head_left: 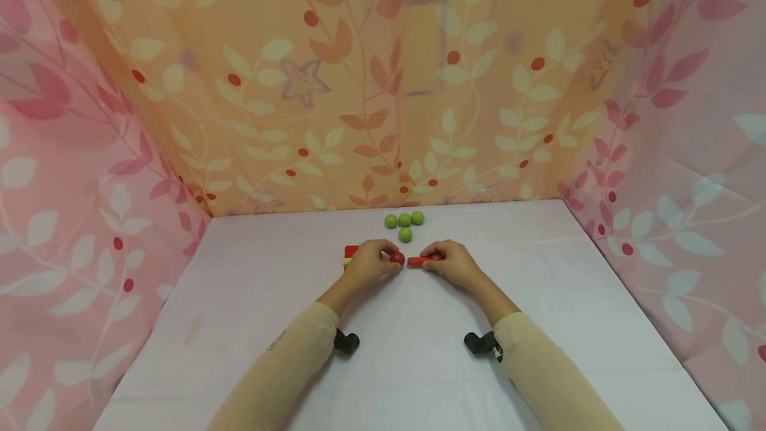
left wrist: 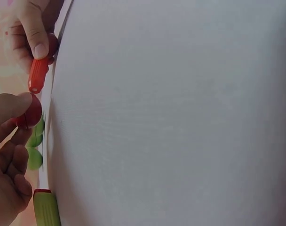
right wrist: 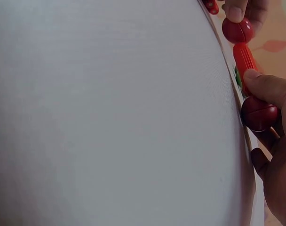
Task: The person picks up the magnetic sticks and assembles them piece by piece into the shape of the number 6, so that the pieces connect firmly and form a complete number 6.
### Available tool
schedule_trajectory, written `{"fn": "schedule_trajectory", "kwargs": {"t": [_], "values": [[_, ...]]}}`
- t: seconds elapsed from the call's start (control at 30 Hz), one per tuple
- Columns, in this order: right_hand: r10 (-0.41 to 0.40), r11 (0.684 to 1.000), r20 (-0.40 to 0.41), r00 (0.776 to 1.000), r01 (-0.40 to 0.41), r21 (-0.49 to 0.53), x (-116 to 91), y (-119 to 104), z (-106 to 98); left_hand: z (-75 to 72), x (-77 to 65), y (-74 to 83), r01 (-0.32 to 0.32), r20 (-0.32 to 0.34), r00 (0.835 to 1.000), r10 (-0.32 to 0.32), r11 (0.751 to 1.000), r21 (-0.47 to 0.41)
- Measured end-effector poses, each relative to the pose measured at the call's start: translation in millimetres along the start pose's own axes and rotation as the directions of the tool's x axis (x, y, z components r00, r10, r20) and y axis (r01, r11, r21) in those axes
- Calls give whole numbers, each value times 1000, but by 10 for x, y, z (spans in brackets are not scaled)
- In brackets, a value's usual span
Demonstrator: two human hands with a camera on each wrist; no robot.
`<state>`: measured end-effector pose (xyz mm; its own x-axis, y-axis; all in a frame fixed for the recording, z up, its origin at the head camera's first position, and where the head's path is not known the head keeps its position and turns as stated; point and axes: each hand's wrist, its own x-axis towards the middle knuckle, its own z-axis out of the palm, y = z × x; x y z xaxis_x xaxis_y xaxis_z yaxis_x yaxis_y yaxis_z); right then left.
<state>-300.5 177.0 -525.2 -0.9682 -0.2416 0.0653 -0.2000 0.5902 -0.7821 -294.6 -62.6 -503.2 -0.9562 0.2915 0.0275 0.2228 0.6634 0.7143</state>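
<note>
Over the white table, my left hand (head_left: pixel 370 263) pinches a dark red ball (head_left: pixel 397 258) between thumb and fingers. Opposite it, my right hand (head_left: pixel 456 265) grips a red ridged stick (head_left: pixel 415 262) near a second dark red ball. In the right wrist view that second ball (right wrist: pixel 259 114) sits at the near end of the stick (right wrist: pixel 244 59), under the right thumb. The stick's far end, with a small pale spot on its tip in the left wrist view, points at the left hand's ball (left wrist: pixel 34 112), right at its surface.
Several green balls (head_left: pixel 405 219) lie in a cluster beyond the hands. Left of the left hand are a red stick (head_left: pixel 351 251) and a green stick (left wrist: pixel 46 208), partly hidden in the head view. Patterned cloth walls (head_left: pixel 359 85) border the white table (head_left: pixel 407 371).
</note>
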Motion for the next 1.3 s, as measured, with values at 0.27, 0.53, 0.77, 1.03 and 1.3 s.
{"fn": "schedule_trajectory", "kwargs": {"t": [0.27,0.53,0.77,1.03,1.3], "values": [[-4,1000,-8,1000,5,19,5,-26,33,34,22,-5,-25,-6,1000,25,997,78],[-10,1000,-9,1000,10,9,13,-20,46,29,14,-11,-17,14,1000,15,994,106],[-6,1000,2,1000,6,14,14,-25,60,16,-3,2,-1,31,1000,-2,994,107],[15,1000,10,1000,-15,8,27,-33,62,20,10,-33,18,47,999,-22,996,93],[8,1000,3,1000,-7,-24,7,-15,37,-14,-27,-11,47,60,997,-49,998,38]]}}
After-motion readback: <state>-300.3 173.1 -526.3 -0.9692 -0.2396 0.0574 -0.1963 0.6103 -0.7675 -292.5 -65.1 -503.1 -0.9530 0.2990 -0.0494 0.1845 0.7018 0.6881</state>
